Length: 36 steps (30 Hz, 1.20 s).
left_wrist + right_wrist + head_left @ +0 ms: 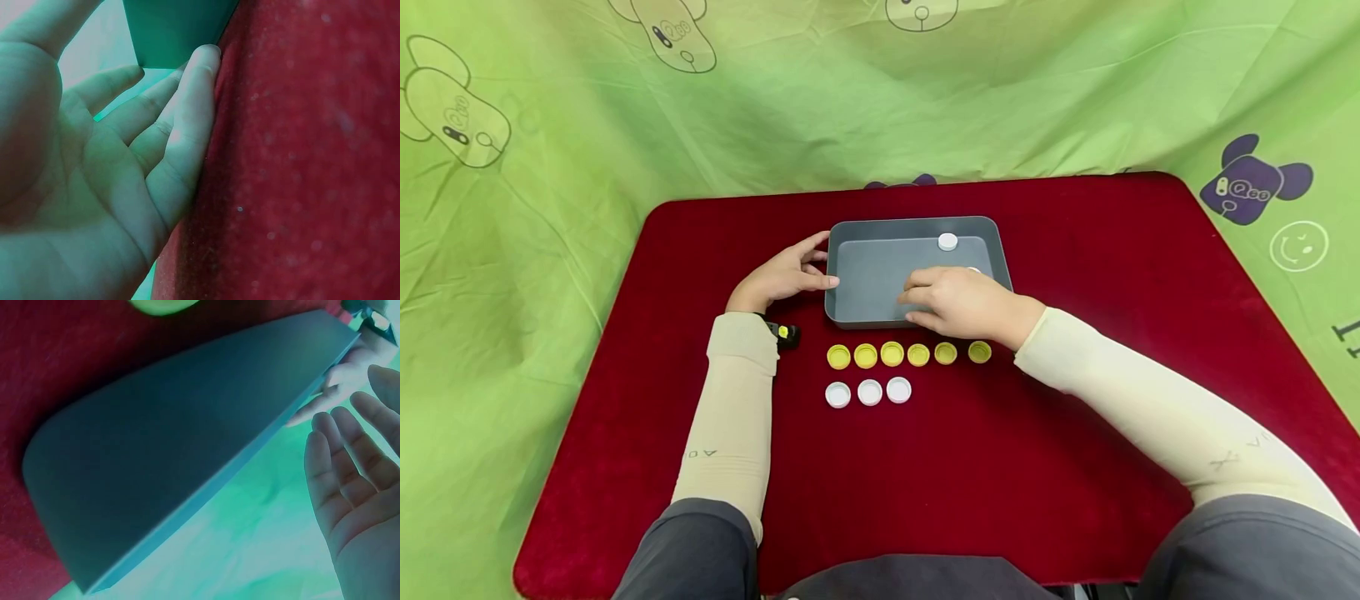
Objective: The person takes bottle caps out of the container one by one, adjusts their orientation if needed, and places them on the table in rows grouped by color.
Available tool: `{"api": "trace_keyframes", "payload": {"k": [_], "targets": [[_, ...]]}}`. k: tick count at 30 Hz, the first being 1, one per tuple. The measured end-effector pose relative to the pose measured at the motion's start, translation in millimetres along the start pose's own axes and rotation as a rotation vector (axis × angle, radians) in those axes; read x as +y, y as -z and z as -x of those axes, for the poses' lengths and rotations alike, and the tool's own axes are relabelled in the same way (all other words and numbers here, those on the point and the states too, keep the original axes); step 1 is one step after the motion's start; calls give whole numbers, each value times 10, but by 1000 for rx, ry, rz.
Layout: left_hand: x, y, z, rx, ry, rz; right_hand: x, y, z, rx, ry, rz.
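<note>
My left hand (782, 275) holds the left end of a grey rectangular tray (917, 228), thumb over the rim and the other fingers along the outer wall. In the left wrist view, those fingertips meet the tray's corner (172, 37). Above the tray's near right part hovers my right hand (962, 302), its fingers loosely bent; the right wrist view shows nothing in it. A white bottle cap (947, 242) lies inside the tray at the far right. Another white cap (973, 269) peeks out behind the right hand, mostly hidden.
Several yellow caps (892, 353) form a row just in front of the tray. Nearer to me, three white caps (869, 392) make a second row. Everything stands on a red cloth-covered table (880, 492), with a green curtain (820, 117) hanging behind it.
</note>
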<state>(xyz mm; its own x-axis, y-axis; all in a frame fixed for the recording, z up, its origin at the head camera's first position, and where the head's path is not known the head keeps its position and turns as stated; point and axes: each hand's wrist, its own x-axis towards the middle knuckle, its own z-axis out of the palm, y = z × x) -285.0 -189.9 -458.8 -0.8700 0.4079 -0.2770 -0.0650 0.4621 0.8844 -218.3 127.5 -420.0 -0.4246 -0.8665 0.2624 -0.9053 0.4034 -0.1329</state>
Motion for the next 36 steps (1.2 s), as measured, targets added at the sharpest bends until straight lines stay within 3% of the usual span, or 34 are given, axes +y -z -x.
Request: {"api": "trace_keyframes", "payload": {"k": [16, 27, 36], "targets": [[-69, -6, -21, 20, -39, -5, 286, -25, -53, -40, -83, 3], [-42, 16, -48, 0, 9, -9, 399, -52, -121, -154, -178, 6], [-38, -15, -4, 29, -23, -24, 448, -79, -178, -225, -245, 7]]}}
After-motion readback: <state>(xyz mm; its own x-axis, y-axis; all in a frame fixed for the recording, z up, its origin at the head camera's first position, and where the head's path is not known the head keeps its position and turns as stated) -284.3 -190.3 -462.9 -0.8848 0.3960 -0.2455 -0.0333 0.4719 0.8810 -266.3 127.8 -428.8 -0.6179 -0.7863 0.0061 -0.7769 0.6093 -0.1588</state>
